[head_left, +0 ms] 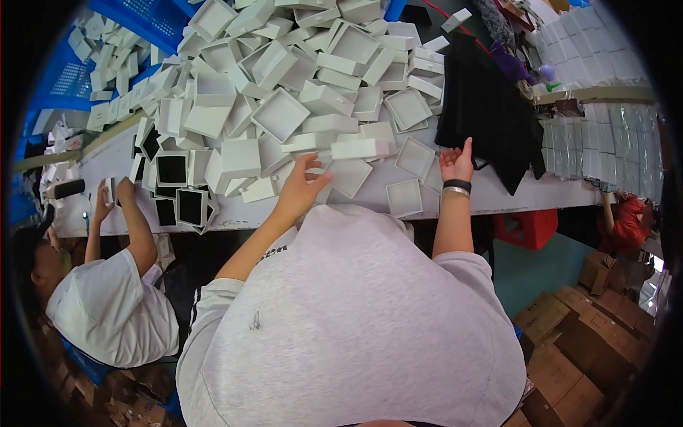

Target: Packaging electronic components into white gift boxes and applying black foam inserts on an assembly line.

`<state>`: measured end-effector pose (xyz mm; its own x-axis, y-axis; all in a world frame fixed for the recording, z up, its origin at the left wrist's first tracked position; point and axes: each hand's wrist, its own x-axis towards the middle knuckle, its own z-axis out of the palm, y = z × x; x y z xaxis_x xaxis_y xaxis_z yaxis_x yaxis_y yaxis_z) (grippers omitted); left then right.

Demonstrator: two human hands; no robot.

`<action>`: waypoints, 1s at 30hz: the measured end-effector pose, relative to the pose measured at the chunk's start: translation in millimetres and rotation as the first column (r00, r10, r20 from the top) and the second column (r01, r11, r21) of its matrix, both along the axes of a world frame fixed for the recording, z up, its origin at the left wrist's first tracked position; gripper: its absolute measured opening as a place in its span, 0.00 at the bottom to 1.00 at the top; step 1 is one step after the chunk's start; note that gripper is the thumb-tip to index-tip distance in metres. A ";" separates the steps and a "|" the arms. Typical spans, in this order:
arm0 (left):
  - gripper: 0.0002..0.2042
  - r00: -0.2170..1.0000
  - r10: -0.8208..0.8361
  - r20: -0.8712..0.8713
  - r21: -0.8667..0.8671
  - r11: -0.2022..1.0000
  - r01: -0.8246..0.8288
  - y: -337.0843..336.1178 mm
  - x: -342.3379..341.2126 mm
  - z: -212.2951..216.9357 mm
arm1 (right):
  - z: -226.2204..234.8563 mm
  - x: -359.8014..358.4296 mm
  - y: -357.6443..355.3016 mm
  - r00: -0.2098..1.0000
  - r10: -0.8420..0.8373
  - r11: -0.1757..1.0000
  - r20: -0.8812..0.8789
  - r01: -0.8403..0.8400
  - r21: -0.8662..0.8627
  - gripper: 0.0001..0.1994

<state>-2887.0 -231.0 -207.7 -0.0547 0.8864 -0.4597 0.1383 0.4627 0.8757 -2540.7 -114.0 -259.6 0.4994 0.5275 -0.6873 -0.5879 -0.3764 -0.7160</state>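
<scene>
1. White boxes (281, 115) heap on the tabletop (562, 193); lower ones are hidden, and a blue crate (146, 23) is cut off above.
2. The left hand (304, 181), half open, looks empty by the boxes; contact cannot be told.
3. The right hand (456, 162), loosely open, palm up, holds nothing beside the black sheet (487, 107).
4. Dark lettering marks the shirt (356, 320).
</scene>
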 end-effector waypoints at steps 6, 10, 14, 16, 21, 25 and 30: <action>0.23 0.950 -0.014 -0.311 0.340 0.932 0.125 15.4 15.7 11.9 | -15.6 16.3 18.7 0.975 -0.080 0.995 -0.209 0.092 0.047 0.31; 0.19 0.945 -0.225 -0.236 0.247 0.927 0.283 44.1 41.6 22.0 | -10.6 34.0 32.6 0.959 -0.045 0.970 -0.279 0.109 0.219 0.20; 0.25 0.963 -0.268 -0.002 0.200 0.944 0.263 82.6 99.9 25.0 | -11.1 28.9 32.9 0.925 0.188 0.944 -0.331 -0.077 0.322 0.08; 0.29 0.990 -0.139 0.021 0.056 0.989 0.138 114.5 142.0 6.8 | 1.3 -8.3 18.1 0.891 0.314 0.911 -0.327 -0.185 0.369 0.11; 0.24 0.925 0.015 0.381 -0.262 0.961 0.092 177.9 189.4 -18.0 | 28.7 -19.7 -37.3 0.781 0.522 0.848 -0.342 -0.434 0.304 0.19; 0.26 0.984 -0.066 0.168 -0.268 0.957 0.110 201.8 194.5 -40.3 | 49.1 25.8 -40.4 0.550 0.593 0.615 0.587 -0.781 0.110 0.16; 0.25 0.913 -0.234 -0.333 0.141 0.946 0.293 221.0 217.5 -16.4 | 22.3 97.3 52.0 0.139 0.256 0.841 0.957 -0.520 -0.150 0.23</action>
<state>-2669.6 -10.0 -224.1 0.0804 0.9551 -0.2853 0.5091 0.2067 0.8355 -2443.4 -62.1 -237.3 0.3745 0.8990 0.2271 0.7176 -0.1259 -0.6849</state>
